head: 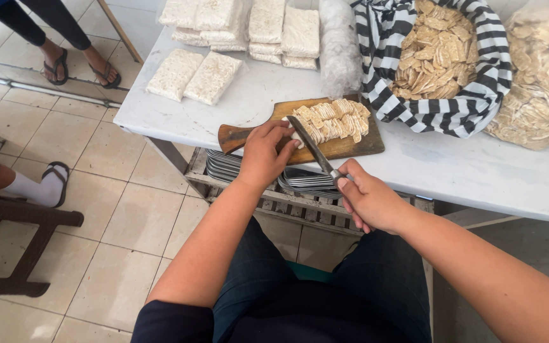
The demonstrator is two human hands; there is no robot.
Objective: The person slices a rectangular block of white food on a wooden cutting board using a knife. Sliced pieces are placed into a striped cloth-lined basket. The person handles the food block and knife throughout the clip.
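Left hand pins the pale block on the cutting board at the worktop edge, right hand clenches the knife; blade so near those fingers risks a nick.

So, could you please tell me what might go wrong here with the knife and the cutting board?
The left hand pins the white block right beside the knife blade, so a slip could nick the fingertips. The cutting board sits near the table edge and might shift under pressure, perhaps spilling the cut slices.
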